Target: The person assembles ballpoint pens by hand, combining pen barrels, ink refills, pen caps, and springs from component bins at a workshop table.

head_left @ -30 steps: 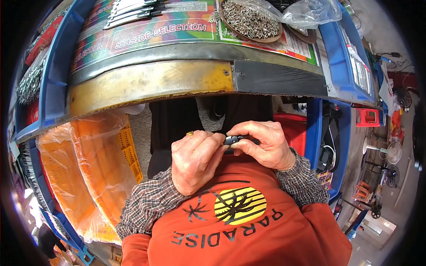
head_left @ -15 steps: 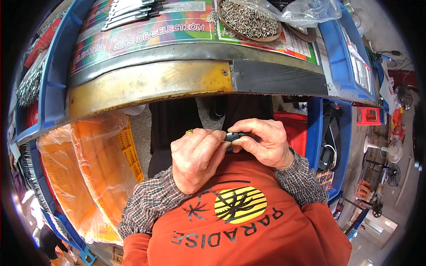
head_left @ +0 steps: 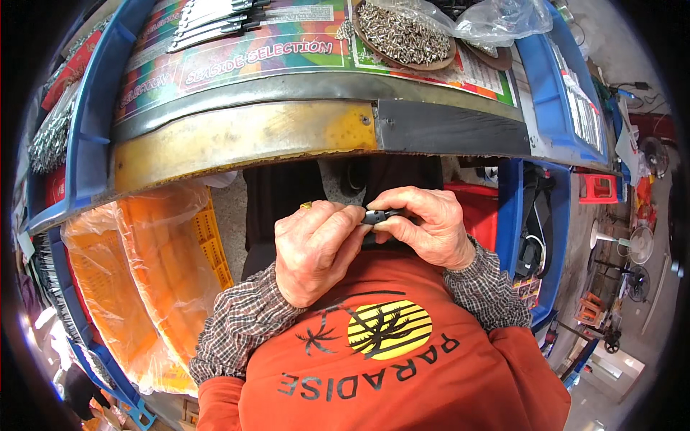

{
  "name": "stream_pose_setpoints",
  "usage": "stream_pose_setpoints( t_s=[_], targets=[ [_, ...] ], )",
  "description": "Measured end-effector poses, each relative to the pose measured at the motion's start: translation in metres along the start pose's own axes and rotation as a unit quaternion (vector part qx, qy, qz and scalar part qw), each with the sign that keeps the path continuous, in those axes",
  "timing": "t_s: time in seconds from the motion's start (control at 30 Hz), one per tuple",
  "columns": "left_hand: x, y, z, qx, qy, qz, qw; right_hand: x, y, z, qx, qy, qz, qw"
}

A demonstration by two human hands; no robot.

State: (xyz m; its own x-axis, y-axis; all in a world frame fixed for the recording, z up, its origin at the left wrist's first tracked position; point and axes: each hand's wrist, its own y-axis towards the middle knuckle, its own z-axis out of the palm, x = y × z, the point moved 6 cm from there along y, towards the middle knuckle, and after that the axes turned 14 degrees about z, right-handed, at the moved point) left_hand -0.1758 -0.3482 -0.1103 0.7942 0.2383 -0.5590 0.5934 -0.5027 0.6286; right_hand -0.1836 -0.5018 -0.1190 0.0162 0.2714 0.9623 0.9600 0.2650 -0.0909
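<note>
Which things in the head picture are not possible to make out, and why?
Small dark-grey object: head view; full shape partly hidden by left hand and right hand.
Pile of flat white-and-black strips: head view; cut off by upper edge.
Heaped small silvery metal pieces: head view; too small to count.

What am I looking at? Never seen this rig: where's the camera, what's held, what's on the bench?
There's no machine: a person works with two bare hands. The view comes from a fisheye camera worn on the head, looking down, so straight edges bend and the orange-red top fills the lower middle. The left hand and right hand share a fingertip grip on a small dark piece, in front of the workbench. On it lie flat silvery pieces, a dish of small metal pins and a clear plastic bag.
</note>
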Motion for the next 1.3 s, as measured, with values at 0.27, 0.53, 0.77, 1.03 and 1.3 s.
stream_pose_setpoints(
  t_s=[0.27, 0.53, 0.77, 1.03, 1.3],
  targets=[
    [-0.003, 0.020, -0.013, -0.017, 0.027, 0.045, 0.998, 0.028, 0.013, -0.018, -0.034, -0.086, -0.056, 0.994],
    [0.004, 0.036, -0.029, -0.033, 0.052, 0.033, 0.998, 0.065, 0.045, -0.068, -0.244, -0.211, -0.074, 0.944],
    [0.012, 0.035, -0.039, -0.048, 0.075, 0.003, 0.996, 0.055, 0.069, -0.077, -0.307, -0.382, -0.146, 0.859],
    [0.015, 0.033, -0.038, -0.042, 0.076, -0.009, 0.996, 0.053, 0.074, -0.076, -0.307, -0.392, -0.139, 0.856],
    [0.012, 0.032, -0.036, -0.038, 0.072, -0.014, 0.997, 0.057, 0.082, -0.084, -0.261, -0.367, -0.125, 0.884]
  ],
)
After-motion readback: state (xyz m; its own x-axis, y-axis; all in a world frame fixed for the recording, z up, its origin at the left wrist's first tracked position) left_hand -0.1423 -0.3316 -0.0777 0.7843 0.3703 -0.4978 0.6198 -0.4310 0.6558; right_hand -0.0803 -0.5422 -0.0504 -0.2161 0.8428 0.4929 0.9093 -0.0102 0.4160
